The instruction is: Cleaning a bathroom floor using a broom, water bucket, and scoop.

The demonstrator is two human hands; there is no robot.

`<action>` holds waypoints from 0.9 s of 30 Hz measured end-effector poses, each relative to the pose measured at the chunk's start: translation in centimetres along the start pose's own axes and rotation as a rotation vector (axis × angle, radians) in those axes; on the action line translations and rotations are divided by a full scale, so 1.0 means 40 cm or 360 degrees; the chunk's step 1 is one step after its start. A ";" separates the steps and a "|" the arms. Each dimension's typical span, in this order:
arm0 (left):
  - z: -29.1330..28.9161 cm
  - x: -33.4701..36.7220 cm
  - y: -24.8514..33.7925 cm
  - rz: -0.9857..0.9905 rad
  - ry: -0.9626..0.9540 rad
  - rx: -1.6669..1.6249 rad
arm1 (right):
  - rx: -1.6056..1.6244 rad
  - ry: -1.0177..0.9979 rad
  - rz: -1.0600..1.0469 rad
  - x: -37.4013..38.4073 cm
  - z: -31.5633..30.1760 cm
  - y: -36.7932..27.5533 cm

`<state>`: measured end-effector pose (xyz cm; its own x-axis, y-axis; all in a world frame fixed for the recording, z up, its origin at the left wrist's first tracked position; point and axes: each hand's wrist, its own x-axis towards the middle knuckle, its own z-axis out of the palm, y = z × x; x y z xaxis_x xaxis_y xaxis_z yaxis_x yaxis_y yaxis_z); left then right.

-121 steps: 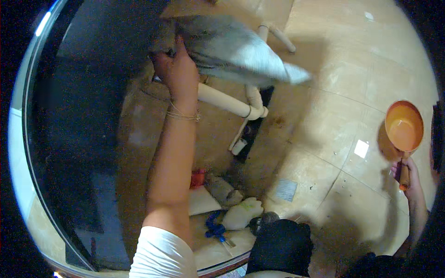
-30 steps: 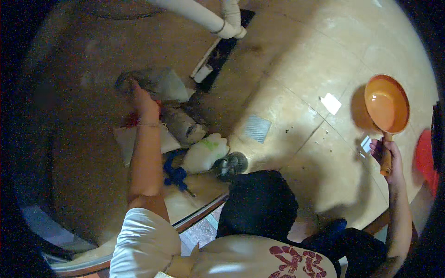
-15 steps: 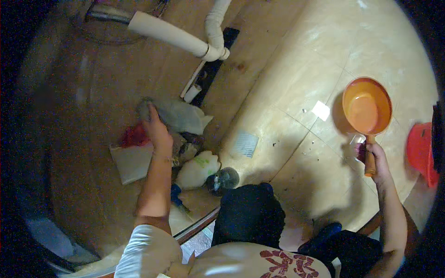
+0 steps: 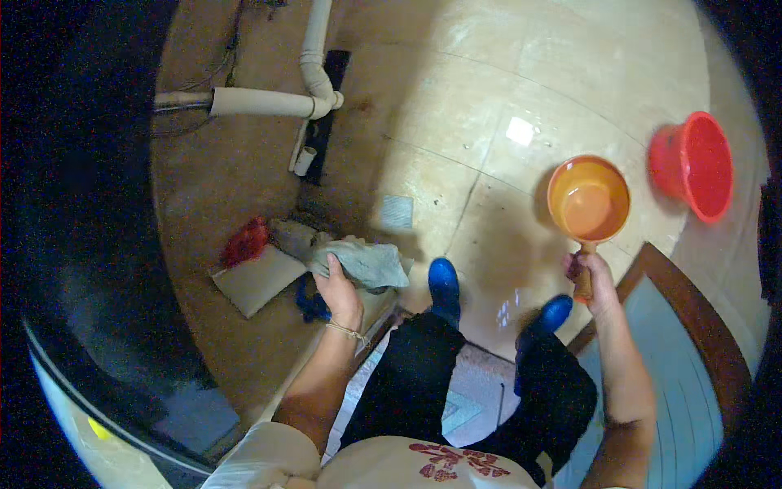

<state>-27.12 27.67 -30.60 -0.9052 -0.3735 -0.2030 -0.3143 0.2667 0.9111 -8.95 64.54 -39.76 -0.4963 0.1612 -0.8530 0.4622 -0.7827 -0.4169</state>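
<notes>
My right hand (image 4: 599,281) is closed round the handle of an orange plastic dipper (image 4: 588,196), held bowl outward above the floor. Its bowl looks glossy inside; whether it has water in it I cannot make out. My left hand (image 4: 340,295) grips a crumpled grey-green bundle (image 4: 371,262), cloth or plastic bag, with the thumb lying over its near side. Behind that bundle and to its left sit a red bag (image 4: 246,242) and a flat whitish board-like piece (image 4: 259,281). A dark blue object (image 4: 311,303) shows beside my left wrist, partly hidden.
A red basin (image 4: 688,167) stands on its side at the right. White drain pipes (image 4: 269,103) run along the far left. The tiled floor has a square drain cover (image 4: 397,212). My blue shoes (image 4: 444,285) are at a doorway beside a blue door panel (image 4: 668,350).
My left hand has moved right and nearer with the grey-green bundle. My view has turned right, showing more of the red basin and both shoes. The dipper stays in my right hand.
</notes>
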 end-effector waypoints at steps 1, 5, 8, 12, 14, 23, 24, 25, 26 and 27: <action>-0.004 -0.022 0.018 -0.0021 -0.0023 0.0021 | -0.0003 0.0080 0.0012 -0.046 -0.017 0.010; -0.005 -0.112 0.119 -0.0089 -0.0107 -0.0072 | -0.0085 0.0221 0.0152 -0.252 -0.077 0.015; 0.028 -0.182 0.253 -0.0101 -0.0120 -0.0071 | 0.0290 0.0419 0.0244 -0.406 -0.054 -0.015; 0.055 -0.229 0.417 -0.0104 -0.0272 -0.0089 | 0.0374 0.0321 0.0154 -0.512 -0.081 -0.011; 0.085 -0.266 0.512 -0.0076 -0.0312 -0.0214 | 0.0559 0.0328 0.0195 -0.569 -0.054 -0.060; 0.289 -0.328 0.869 0.0181 -0.0605 -0.0194 | 0.0544 0.0279 0.0202 -0.593 -0.001 -0.372; 0.320 -0.322 0.899 0.0187 -0.0601 -0.0226 | 0.0526 0.0276 0.0175 -0.583 -0.015 -0.408; 0.343 -0.316 0.934 0.0114 -0.0631 -0.0171 | 0.0561 0.0226 0.0156 -0.577 -0.022 -0.448; 0.372 -0.310 0.965 0.0041 -0.0664 -0.0115 | 0.0596 0.0177 0.0139 -0.571 -0.030 -0.489; 0.402 -0.291 0.987 0.0063 -0.0615 -0.0313 | 0.0527 0.0283 0.0096 -0.564 -0.014 -0.538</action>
<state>-33.61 56.83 1.96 -0.9678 0.0035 -0.2517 -0.2504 0.0861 0.9643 -7.27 78.08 -11.72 -0.3269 0.1876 -0.9263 0.2100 -0.9412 -0.2647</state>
